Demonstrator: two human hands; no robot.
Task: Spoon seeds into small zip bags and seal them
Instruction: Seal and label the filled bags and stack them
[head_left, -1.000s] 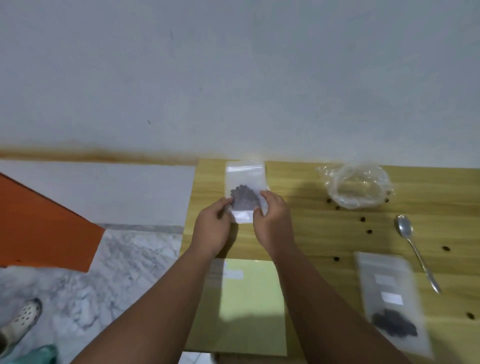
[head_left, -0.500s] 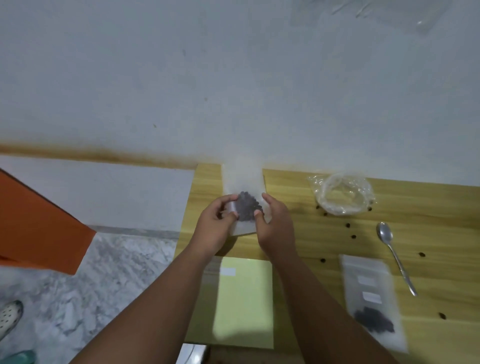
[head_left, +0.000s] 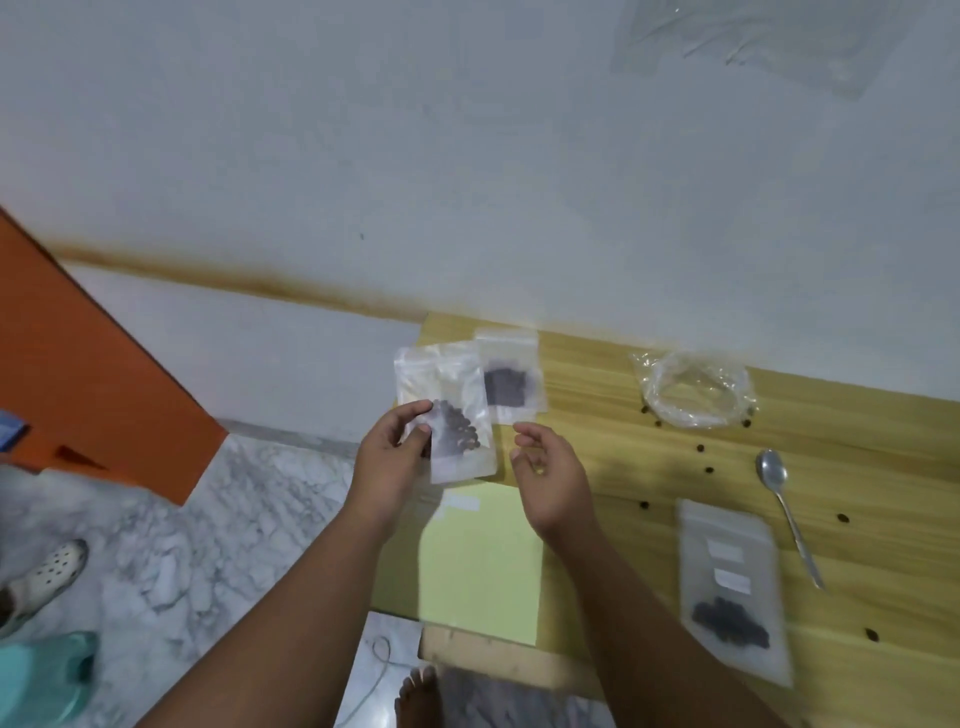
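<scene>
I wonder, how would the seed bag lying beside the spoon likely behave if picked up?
The seed bag looks like thin film, so probably floppy. Its seeds clump at one end, so that end would likely sag. Few seeds inside, so probably light.

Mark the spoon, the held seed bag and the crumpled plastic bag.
spoon (head_left: 791, 519), head view, mid-handle.
held seed bag (head_left: 460, 431), head view, on the dark seeds inside.
crumpled plastic bag (head_left: 693, 389), head view, its clear middle.

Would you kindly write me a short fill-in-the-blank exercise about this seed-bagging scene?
The left hand pinches a zip bag holding dark ___.
The right hand holds ___.
The spoon on the table lies to the person's ___.
Missing words: seeds; nothing; right.
</scene>
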